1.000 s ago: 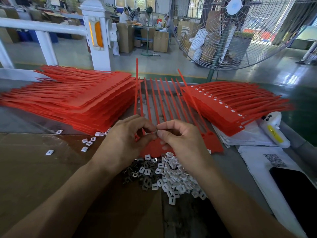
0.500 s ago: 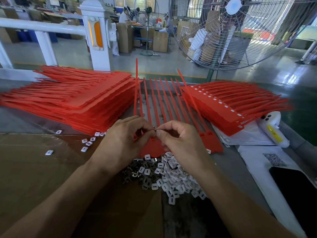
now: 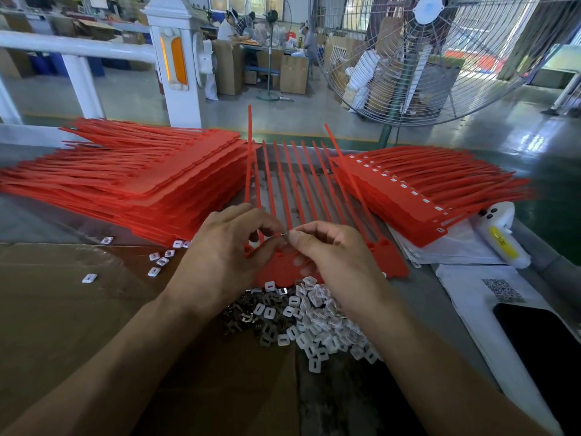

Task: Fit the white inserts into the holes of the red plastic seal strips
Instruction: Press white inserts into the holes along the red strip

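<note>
At the centre of the desk [image 3: 47, 215] both hands meet over a red seal strip sheet [image 3: 283, 269] whose thin tails fan away toward 12 o'clock. The left hand [image 3: 220, 256] has its thumb and forefinger pinched together at the sheet's upper edge, and the right hand [image 3: 333, 256] pinches a tiny metal-looking piece [image 3: 285, 235] between thumb and forefinger; the two pinches touch tip to tip. Whether the left hand grips the piece too or only the sheet cannot be told.

Just below the hands, at 6 o'clock, lies a heap of white inserts [image 3: 317, 319], mixed on its left with small grey metal clips [image 3: 251, 319]. A few loose inserts [image 3: 160, 261] lie at 9 o'clock on brown cardboard [image 3: 78, 325].

A tall stack of red sheets [image 3: 132, 180] sits at 10 o'clock. At 2 o'clock is another stack [image 3: 415, 199], this one with a row of white inserts showing along its edge. A big standing fan [image 3: 424, 58] stands beyond the desk at 1 o'clock.
</note>
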The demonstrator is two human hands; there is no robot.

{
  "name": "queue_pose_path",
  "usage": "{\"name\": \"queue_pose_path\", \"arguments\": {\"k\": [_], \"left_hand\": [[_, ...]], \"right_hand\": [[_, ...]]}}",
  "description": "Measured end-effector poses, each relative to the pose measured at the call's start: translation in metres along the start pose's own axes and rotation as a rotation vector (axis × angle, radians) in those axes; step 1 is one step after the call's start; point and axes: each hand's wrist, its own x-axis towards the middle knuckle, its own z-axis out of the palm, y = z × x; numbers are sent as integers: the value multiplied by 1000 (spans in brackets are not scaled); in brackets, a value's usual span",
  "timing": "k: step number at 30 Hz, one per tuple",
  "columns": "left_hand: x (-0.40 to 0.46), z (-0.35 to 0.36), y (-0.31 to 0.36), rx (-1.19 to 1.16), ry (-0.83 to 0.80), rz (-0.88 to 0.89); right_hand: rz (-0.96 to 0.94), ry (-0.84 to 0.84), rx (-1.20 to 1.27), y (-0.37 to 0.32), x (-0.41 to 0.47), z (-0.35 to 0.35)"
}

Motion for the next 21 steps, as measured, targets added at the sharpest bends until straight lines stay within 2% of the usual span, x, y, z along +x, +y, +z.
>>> {"name": "queue_pose_path", "arguments": {"k": [4,10,21], "left_hand": [[0,1,-12,45,-33,-159],[-2,3,-20,162,-155,-321],[3,11,-21,250,-194,-345]], "right_hand": [[-23,56,-147,1,1,-1],[-31,71,-214,2,1,-4],[-47,53,-270,2,2,-7]]}}
